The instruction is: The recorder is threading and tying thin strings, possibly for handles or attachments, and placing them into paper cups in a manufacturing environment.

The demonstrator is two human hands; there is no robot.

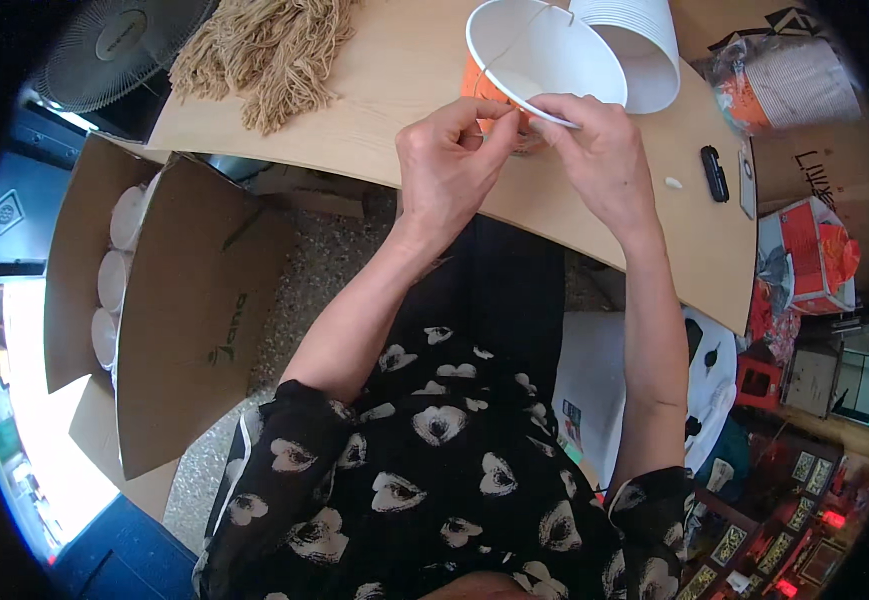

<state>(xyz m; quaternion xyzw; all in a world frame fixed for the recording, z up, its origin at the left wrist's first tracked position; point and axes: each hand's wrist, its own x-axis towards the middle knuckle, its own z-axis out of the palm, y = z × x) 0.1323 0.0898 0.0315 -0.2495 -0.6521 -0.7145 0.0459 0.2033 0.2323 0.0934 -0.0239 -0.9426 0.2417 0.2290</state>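
While your right hand (605,160) grips the rim of the white-and-orange bucket (565,60) over the table (375,130), your left hand (445,165) sets its fingertips in a narrow pinch against the orange side; what they hold, I cannot tell. A thin cord (527,28) arcs across the opening. Beyond, nested white buckets (647,60) lie right, tan strings (280,55) left.

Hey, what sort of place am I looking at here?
Probably a small workshop or packing room: a bundle of tan cords and stacked white paper buckets lie on a wooden table, near an open cardboard box.
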